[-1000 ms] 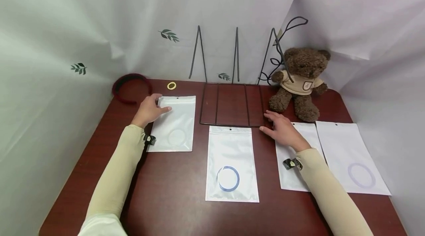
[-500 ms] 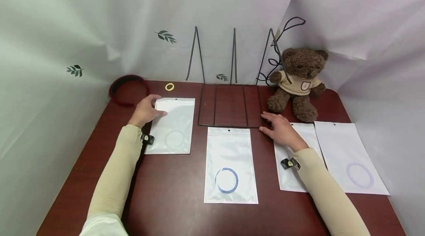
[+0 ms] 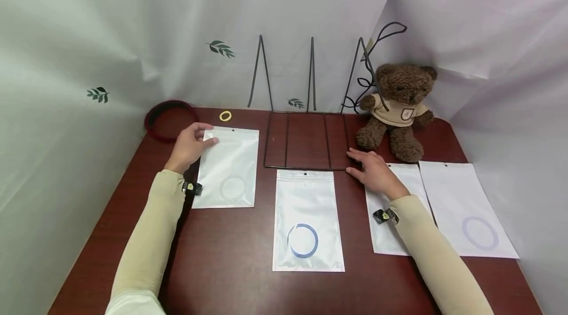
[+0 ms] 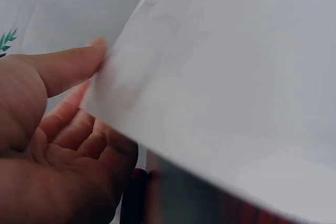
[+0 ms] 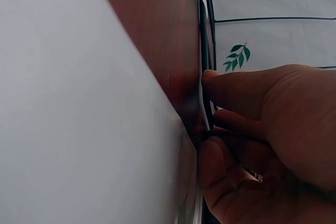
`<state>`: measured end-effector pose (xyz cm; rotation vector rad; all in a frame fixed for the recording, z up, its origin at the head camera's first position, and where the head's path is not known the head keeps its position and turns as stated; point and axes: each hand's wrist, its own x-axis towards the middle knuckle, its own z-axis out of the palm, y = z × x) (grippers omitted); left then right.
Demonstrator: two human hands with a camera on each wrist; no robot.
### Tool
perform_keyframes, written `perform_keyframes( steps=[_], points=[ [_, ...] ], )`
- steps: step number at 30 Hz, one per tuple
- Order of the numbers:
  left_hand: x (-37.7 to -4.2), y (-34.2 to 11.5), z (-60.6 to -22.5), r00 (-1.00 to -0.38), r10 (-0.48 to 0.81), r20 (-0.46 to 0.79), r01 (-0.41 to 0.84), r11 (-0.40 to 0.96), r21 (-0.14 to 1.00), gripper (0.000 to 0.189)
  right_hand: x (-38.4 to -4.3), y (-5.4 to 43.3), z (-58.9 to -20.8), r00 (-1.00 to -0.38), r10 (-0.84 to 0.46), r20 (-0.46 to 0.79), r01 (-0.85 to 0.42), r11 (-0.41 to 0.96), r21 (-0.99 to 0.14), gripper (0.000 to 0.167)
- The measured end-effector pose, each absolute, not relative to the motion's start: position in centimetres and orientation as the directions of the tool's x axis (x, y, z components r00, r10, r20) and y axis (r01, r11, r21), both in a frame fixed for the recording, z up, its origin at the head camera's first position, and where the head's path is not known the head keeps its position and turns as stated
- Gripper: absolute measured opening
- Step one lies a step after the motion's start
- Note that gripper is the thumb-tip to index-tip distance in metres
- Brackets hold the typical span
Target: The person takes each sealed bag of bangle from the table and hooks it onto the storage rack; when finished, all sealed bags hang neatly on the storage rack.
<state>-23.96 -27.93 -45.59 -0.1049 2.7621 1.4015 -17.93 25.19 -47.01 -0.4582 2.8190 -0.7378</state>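
A white zip pouch (image 3: 230,162) with a faint round window lies at the left. My left hand (image 3: 188,145) pinches its upper left edge between thumb and fingers, and in the left wrist view that pouch (image 4: 220,87) slants up off the table. The black wire rack (image 3: 306,168) stands at the back middle. At its front right corner my right hand (image 3: 374,172) grips the wire, thumb and curled fingertips against it in the right wrist view. Below the rack lies a pouch (image 3: 306,201) with a blue ring mark. A third pouch (image 3: 381,228) is partly hidden under my right wrist.
Another white pouch (image 3: 459,196) with a lilac ring lies at the far right. A brown teddy bear (image 3: 401,108) sits beside the rack. Behind on the left are a dark red headband (image 3: 151,130) and a small yellow ring (image 3: 225,116). A white curtain (image 3: 186,19) surrounds the table (image 3: 230,256).
The left hand has drawn back a little to the left and raised the pouch's upper left corner slightly. My right hand stays at the rack's corner. The head view has shifted a little.
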Motion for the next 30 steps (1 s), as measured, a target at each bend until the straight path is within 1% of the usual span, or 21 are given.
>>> perform_keyframes(
  steps=[4, 9, 14, 16, 23, 30],
  points=[
    [-23.6, -27.8, -44.9, -0.997, -0.075, -0.004, -0.044, 0.538, 0.842, 0.039, -18.0, 25.1, -47.0, -0.934, -0.341, -0.106, -0.248, 0.832, -0.496, 0.059],
    [-22.7, -27.4, -43.7, -0.989, -0.100, 0.112, 0.056, 0.441, 0.896, 0.030, -17.9, 25.1, -46.9, -0.935, -0.338, -0.109, -0.243, 0.833, -0.498, 0.059],
    [-21.4, -27.2, -42.4, -0.976, -0.124, 0.180, 0.112, 0.421, 0.900, 0.028, -17.9, 25.0, -47.0, -0.935, -0.336, -0.112, -0.240, 0.833, -0.498, 0.060],
    [-20.7, -27.1, -41.8, -0.970, -0.129, 0.206, 0.135, 0.416, 0.899, 0.030, -17.8, 25.0, -47.0, -0.936, -0.333, -0.111, -0.236, 0.833, -0.500, 0.060],
    [-18.3, -26.2, -39.7, -0.938, -0.113, 0.328, 0.268, 0.363, 0.892, 0.027, -17.6, 25.0, -46.9, -0.937, -0.331, -0.109, -0.233, 0.829, -0.507, 0.060],
    [-16.3, -24.7, -37.5, -0.893, -0.075, 0.444, 0.424, 0.193, 0.885, 0.026, -17.7, 25.1, -46.9, -0.939, -0.327, -0.109, -0.228, 0.827, -0.514, 0.060]
  ],
)
